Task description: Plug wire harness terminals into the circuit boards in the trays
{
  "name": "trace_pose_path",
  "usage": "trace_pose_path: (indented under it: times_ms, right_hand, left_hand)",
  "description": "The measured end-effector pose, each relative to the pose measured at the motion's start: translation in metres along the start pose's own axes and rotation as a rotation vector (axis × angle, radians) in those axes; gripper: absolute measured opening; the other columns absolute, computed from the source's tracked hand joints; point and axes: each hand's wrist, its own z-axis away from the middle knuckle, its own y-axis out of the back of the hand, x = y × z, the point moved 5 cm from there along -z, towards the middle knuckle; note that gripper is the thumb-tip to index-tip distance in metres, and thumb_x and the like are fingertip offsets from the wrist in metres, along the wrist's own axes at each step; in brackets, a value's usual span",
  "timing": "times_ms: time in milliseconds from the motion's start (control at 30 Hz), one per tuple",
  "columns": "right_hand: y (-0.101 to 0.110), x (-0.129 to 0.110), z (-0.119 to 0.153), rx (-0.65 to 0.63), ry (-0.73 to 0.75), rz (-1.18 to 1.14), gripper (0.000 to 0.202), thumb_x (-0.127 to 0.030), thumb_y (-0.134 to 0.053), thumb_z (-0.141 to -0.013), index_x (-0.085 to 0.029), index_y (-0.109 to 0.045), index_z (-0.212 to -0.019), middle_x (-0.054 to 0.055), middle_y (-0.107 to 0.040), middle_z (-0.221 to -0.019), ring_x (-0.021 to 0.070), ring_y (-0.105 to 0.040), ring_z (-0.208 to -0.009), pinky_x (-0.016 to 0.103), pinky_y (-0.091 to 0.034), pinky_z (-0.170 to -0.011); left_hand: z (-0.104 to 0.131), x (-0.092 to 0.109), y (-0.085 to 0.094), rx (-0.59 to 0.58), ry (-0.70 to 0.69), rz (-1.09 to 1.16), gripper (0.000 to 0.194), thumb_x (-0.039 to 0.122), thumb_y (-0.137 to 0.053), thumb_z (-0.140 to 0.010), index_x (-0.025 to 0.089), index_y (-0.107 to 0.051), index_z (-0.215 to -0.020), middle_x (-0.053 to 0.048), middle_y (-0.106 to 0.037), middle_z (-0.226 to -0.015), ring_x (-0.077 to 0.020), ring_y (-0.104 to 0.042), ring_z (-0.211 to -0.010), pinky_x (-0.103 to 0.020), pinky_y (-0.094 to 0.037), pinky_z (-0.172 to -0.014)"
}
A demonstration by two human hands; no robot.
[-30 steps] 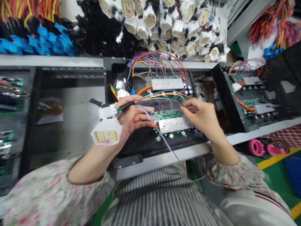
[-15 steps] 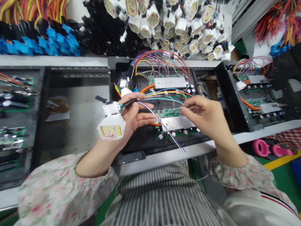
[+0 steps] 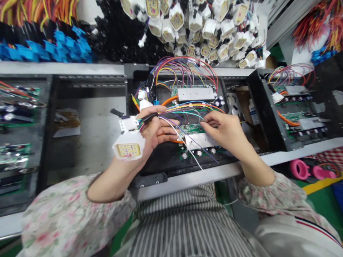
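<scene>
My left hand (image 3: pixel 152 130) is closed round the black-sleeved part of a wire harness (image 3: pixel 149 118), thumb on top. Two white plugs hang off its left end: a large connector (image 3: pixel 129 146) with a yellow face and a smaller white plug (image 3: pixel 128 124). Coloured wires fan out rightward from the hand; a white wire (image 3: pixel 190 153) and a purple one droop toward the front edge. Thumb and fingertips of my right hand (image 3: pixel 218 125) pinch the end of a teal wire (image 3: pixel 195 113) over the nearer green circuit board (image 3: pixel 191 129), which carries a silver metal bar (image 3: pixel 199 141).
Behind it, a second board with a silver heat sink (image 3: pixel 196 94) has wires arching over it. White connectors (image 3: pixel 209 30) and blue plugs (image 3: pixel 66 44) pile along the back. More boards sit in black trays left and right (image 3: pixel 308 123). Pink-handled scissors (image 3: pixel 300 169) lie at right.
My right hand has shifted slightly left with the teal wire's end. The white and purple wires, close together before, now hang apart. My left hand keeps its hold on the harness.
</scene>
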Motion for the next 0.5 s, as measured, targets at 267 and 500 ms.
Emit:
trace_pose_path:
  times_ms: [267,500]
  right_hand:
    - [0.015,-0.032,0.020,-0.322,0.118,-0.033,0.014,-0.020,-0.062,-0.084,-0.018,-0.064,-0.070,-0.001,-0.064,-0.063,0.0101,-0.056,-0.055,0.023,-0.040,-0.054]
    - [0.012,-0.008,0.006,0.003,-0.060,-0.105,0.006,-0.018,-0.063,-0.080,-0.019,-0.065,-0.075,0.000,-0.069,-0.071,0.0131,-0.064,-0.064,0.025,-0.049,-0.061]
  left_hand:
    - [-0.004,-0.006,0.005,-0.028,0.043,0.040,0.030,0.039,-0.063,-0.087,0.023,-0.052,-0.109,-0.005,-0.075,-0.097,-0.0149,-0.073,-0.076,-0.028,-0.062,-0.070]
    - [0.000,0.002,0.000,0.024,-0.021,0.006,0.025,0.036,-0.063,-0.087,0.022,-0.051,-0.104,-0.001,-0.074,-0.084,-0.0169,-0.074,-0.070,-0.030,-0.062,-0.068]
